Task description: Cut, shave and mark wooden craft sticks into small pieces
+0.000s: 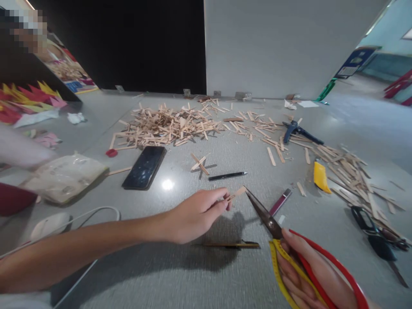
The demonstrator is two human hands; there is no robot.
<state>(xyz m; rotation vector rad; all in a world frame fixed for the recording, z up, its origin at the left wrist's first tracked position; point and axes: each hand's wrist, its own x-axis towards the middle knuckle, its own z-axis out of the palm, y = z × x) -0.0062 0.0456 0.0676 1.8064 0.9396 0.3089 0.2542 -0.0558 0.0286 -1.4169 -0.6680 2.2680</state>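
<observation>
Between the thumb and fingers of my left hand [202,212] is a short flat wooden stick [240,191], its pale end pointing right. My right hand [309,266] is wrapped round the red and yellow handles of a pair of scissors [268,219]. The scissor tips meet or nearly meet the stick's outer end; whether they touch it I cannot tell. Beyond my hands lie a black pen [227,176] and a small crossed piece made of sticks [200,164]. Below my left hand, a thin dark and yellowish tool [231,245] rests on the table.
A heap of wooden sticks [170,124] spreads along the back, with more sticks [357,171] at right. Around them are a phone [144,167], a yellow cutter [321,177], a blue-black clamp-like tool [298,132], keys [370,231], a purple object [280,201] and a plastic bag [71,176].
</observation>
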